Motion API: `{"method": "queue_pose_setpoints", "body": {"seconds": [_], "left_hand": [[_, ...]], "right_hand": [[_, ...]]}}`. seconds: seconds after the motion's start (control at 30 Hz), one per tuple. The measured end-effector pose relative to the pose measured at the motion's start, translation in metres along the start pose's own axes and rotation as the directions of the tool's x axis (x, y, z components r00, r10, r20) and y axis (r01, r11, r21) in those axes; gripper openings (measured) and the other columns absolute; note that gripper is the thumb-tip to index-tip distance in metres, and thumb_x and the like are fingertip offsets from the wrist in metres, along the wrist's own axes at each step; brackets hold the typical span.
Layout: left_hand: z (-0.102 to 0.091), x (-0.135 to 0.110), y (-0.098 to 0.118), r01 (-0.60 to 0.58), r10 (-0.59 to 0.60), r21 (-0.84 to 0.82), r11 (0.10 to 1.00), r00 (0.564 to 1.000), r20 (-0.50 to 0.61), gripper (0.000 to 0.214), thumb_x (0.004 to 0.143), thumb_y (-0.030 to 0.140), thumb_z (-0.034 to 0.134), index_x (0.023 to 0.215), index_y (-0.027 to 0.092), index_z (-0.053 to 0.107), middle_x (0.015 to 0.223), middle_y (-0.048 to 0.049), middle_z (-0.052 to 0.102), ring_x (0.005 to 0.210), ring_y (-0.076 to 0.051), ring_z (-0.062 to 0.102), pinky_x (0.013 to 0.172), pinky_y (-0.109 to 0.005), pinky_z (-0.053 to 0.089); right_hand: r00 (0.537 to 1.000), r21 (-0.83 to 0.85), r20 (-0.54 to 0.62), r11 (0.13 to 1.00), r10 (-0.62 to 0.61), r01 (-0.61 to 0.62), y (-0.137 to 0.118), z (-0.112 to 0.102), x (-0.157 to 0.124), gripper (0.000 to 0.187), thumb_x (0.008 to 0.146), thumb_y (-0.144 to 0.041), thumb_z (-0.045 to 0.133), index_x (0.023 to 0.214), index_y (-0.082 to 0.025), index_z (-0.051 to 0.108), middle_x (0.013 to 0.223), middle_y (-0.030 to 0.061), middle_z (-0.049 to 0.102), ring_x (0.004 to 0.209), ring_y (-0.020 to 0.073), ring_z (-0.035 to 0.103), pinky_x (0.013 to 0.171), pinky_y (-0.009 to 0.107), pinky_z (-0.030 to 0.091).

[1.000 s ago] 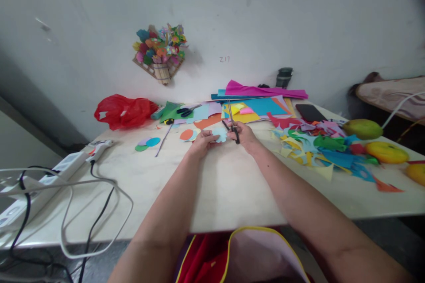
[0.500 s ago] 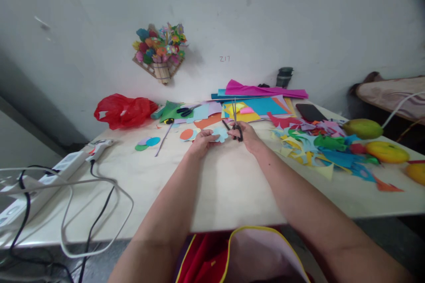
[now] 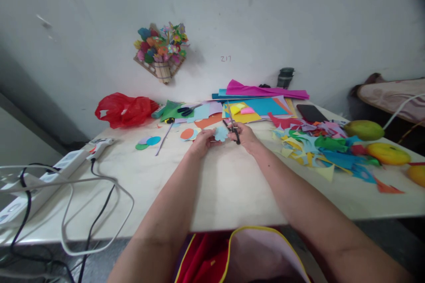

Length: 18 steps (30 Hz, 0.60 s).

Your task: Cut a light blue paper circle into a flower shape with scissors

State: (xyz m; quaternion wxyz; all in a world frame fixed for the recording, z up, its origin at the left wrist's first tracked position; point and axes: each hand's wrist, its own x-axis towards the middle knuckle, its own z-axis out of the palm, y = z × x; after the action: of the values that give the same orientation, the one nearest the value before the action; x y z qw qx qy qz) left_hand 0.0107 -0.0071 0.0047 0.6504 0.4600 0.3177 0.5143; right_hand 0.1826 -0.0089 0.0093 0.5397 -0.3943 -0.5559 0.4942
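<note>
A light-blue paper flower with a scalloped edge is pinched in my left hand. My right hand is closed on a pair of scissors with dark handles, its metal blades pointing away toward the stacked paper. The scissors are just right of the flower and apart from its edge, as far as I can see. Left of my left hand lies an orange paper circle beside pale paper pieces. Farther left sit more cut circles, the blue one overlapping a purple and a green one.
Coloured paper sheets are stacked at the back. A heap of scraps, a phone and mangoes lie on the right. A red plastic bag, spare scissors and a power strip with loose cables are on the left.
The scissors have tilted left in my right hand, their blades now leaning left. The flower shows more fully, with my left thumb drawn back from its middle.
</note>
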Motion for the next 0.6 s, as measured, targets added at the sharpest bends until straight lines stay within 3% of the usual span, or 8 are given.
{"method": "queue_pose_setpoints", "body": {"seconds": [0.13,0.37,0.5,0.6], "left_hand": [[0.0007,-0.0003,0.0009,0.019,-0.019,-0.001,1.000,1.000,0.012,0.031,0.064,0.039,0.066,0.077,0.011,0.062,0.069,-0.0063,0.063,0.061,-0.017,0.060,0.061,-0.034,0.052],[0.0010,-0.0015,-0.0024,0.001,-0.003,0.055,0.999,0.999,0.038,0.023,0.055,0.017,0.073,0.074,0.011,0.061,0.072,-0.0035,0.063,0.063,-0.012,0.059,0.065,-0.029,0.051],[0.0017,-0.0008,-0.0005,0.011,-0.011,-0.003,1.000,1.000,-0.018,0.018,0.064,0.024,0.067,0.074,0.010,0.060,0.070,-0.0047,0.062,0.062,-0.013,0.059,0.062,-0.030,0.052],[0.0022,0.0001,0.0023,0.034,-0.037,-0.056,0.998,0.998,-0.045,0.025,0.071,0.036,0.060,0.077,0.011,0.060,0.073,-0.0067,0.063,0.063,-0.016,0.060,0.060,-0.033,0.053]], "right_hand": [[1.000,-0.008,-0.005,1.000,-0.016,0.016,0.0011,0.0008,0.0008,0.040,0.050,-0.019,0.072,0.086,-0.018,0.055,0.058,-0.0046,0.053,0.053,0.0090,0.048,0.052,0.023,0.041],[1.000,-0.029,0.012,0.999,-0.018,0.018,0.0037,0.0052,0.0008,0.040,0.049,-0.018,0.072,0.085,-0.017,0.054,0.058,-0.0044,0.056,0.054,0.0100,0.051,0.055,0.024,0.043],[1.000,-0.036,-0.005,0.999,-0.028,0.028,0.0035,0.0078,0.0002,0.039,0.048,-0.017,0.071,0.084,-0.016,0.055,0.056,-0.0044,0.056,0.053,0.0101,0.051,0.054,0.024,0.043],[0.999,-0.039,-0.019,0.998,-0.046,0.045,0.0027,0.0091,-0.0003,0.037,0.049,-0.017,0.069,0.084,-0.015,0.056,0.055,-0.0049,0.056,0.051,0.0096,0.051,0.052,0.024,0.042]]}}
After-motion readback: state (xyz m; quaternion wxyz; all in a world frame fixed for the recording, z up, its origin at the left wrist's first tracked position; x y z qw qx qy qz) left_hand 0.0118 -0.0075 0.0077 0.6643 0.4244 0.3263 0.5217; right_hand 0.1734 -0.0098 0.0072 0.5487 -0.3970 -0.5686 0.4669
